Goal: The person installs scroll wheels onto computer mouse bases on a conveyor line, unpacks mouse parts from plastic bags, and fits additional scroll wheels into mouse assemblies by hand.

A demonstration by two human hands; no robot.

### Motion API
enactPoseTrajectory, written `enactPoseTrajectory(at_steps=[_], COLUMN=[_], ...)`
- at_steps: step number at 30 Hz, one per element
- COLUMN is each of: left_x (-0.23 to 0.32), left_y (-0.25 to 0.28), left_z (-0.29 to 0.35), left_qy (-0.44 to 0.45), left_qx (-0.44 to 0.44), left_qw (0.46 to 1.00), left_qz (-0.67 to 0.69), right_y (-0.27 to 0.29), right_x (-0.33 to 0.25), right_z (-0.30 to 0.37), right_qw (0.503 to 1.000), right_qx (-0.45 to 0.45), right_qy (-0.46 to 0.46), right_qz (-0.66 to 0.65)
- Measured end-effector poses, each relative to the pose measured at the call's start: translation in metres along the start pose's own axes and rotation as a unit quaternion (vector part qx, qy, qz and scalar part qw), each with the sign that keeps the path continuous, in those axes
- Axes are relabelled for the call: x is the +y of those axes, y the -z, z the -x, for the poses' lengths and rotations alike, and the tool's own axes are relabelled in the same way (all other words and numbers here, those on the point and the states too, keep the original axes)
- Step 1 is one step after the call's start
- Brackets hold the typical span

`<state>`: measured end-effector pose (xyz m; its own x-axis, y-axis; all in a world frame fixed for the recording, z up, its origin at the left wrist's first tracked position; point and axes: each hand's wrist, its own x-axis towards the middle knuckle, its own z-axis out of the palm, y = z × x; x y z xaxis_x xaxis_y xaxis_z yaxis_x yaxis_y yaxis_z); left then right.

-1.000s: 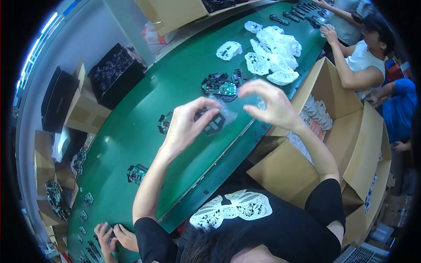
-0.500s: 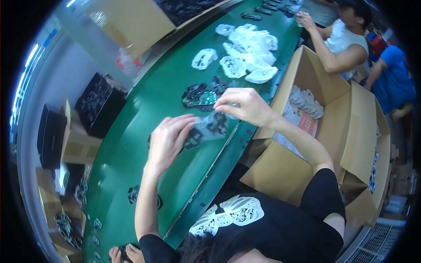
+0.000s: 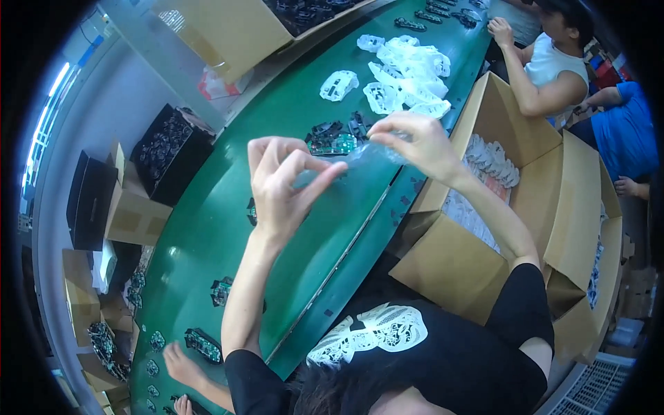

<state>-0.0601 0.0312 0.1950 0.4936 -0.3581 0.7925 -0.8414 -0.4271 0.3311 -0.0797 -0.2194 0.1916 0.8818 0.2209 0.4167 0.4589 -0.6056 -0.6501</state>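
A clear plastic bag is stretched in the air over the green conveyor belt. My left hand pinches its near end between thumb and bent fingers, and my right hand pinches the other end. I see no dark part in the film, though glare blurs it. Just beyond the bag lies a black device part with a bare green circuit board, amid loose black pieces. A dark part is mostly hidden behind my left hand.
White moulded shells are heaped farther up the belt. An open carton holding white parts stands at my right. Other black parts with circuit boards lie nearer, beside another person's hand. Co-workers sit far right.
Dark parts showing in or through the bag between my hands no longer show there. My left hand has risen and bent its fingers. Another person's hand has reached onto the belt at lower left.
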Motion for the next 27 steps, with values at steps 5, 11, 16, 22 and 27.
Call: enactPoseTrajectory(at_steps=[5,11,16,22,27], left_x=[-0.01,-0.008,-0.058,-0.046,-0.03], left_y=[0.003,-0.006,0.021,-0.017,-0.048], left_z=[-0.008,-0.013,0.006,0.024,0.038], left_qy=[0.123,0.243,0.304,0.331,0.225], left_qx=[-0.005,-0.063,0.0,-0.242,-0.39], left_qw=[0.991,0.914,0.921,0.907,0.883], left_qz=[0.055,0.318,0.244,0.091,-0.129], right_y=[0.009,-0.032,-0.041,-0.063,-0.057], right_x=[-0.016,-0.06,0.004,0.097,0.105], right_z=[-0.015,-0.052,-0.06,-0.049,-0.059], right_qw=[0.999,0.989,0.97,0.934,0.92], right_qx=[0.027,0.046,0.052,-0.097,-0.145], right_qy=[0.038,0.025,-0.029,-0.134,-0.159], right_qz=[0.002,-0.14,-0.236,0.315,0.327])
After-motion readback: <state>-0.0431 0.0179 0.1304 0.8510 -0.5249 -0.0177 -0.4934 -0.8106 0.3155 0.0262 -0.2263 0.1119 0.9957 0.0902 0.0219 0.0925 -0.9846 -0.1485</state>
